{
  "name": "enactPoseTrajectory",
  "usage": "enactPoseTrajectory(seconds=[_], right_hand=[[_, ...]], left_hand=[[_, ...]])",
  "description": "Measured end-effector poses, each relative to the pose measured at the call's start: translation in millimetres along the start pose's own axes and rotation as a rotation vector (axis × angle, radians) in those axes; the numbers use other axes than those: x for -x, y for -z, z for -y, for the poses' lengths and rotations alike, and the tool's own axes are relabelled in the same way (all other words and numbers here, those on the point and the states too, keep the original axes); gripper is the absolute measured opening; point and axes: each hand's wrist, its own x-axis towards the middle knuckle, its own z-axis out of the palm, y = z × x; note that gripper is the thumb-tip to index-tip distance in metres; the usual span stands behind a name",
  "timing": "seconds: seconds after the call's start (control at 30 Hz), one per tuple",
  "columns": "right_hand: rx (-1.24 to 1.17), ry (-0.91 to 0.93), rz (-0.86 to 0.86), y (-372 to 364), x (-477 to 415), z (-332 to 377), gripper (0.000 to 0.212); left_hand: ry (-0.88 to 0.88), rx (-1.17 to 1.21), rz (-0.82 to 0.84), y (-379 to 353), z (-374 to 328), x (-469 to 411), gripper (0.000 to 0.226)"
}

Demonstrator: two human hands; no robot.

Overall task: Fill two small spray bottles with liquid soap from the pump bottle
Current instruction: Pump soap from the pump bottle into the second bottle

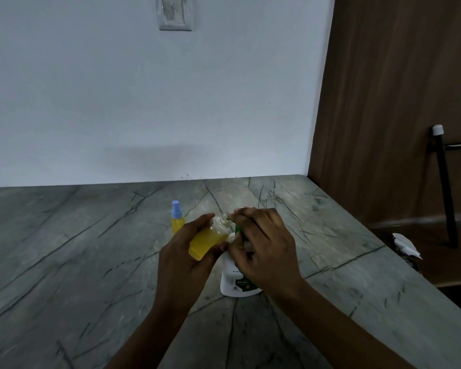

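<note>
My left hand (183,258) grips a small clear spray bottle (208,241) holding yellow soap; it has no cap and tilts with its threaded neck up and to the right. My right hand (264,249) lies over the top of the white pump bottle (236,282), fingers curled round the green pump head, whose nozzle meets the small bottle's mouth. A second small spray bottle (177,218), yellow-filled with a blue spray cap, stands upright on the counter behind my left hand.
The grey veined stone counter (91,249) runs to a white wall at the back and a wooden panel (397,102) at the right. A black metal stand (445,187) and white crumpled paper (407,246) sit beyond the counter's right edge.
</note>
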Motion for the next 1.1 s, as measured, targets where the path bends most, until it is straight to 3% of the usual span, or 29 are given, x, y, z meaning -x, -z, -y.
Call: enactPoseTrajectory(seconds=[0.17,1.1], right_hand=[[0.035,-0.003,0.021,-0.9,4.0,0.9,0.03],[0.031,-0.002,0.03,5.2,-7.8,0.4,0.028]], left_hand=[[0.0,-0.013,0.011,1.2,3.9,1.5,0.052],[0.021,0.003,-0.023,-2.6,-3.4,0.8,0.047]])
